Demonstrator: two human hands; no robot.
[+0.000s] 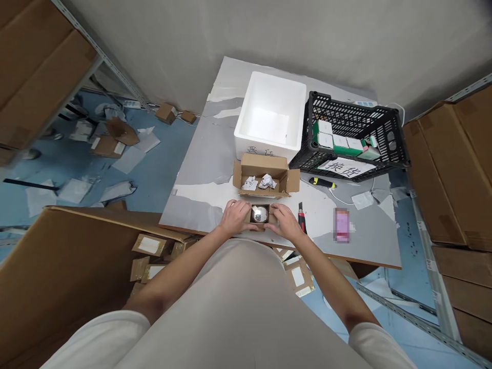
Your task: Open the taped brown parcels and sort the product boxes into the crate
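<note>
A small open cardboard box (260, 227) sits at the table's front edge, between my two hands. Inside it lies a shiny, silvery round object (260, 214); its exact kind is unclear. My left hand (235, 216) grips the box's left side, fingers on the upper edge and thumb near the front. On the opposite side, my right hand (285, 220) holds the box in a similar way. Just behind stands a bigger open carton (263, 163) with crumpled paper (267, 181) in it. A red and black utility knife (302, 219) lies right of my right hand.
Behind the carton are a white foam box (246, 134) and a black plastic crate (400, 141) with green-and-white boxes (340, 144). A yellow and black tool (322, 182) and a blurred pink item (342, 225) lie rightward. A large carton (77, 256) stands at lower left.
</note>
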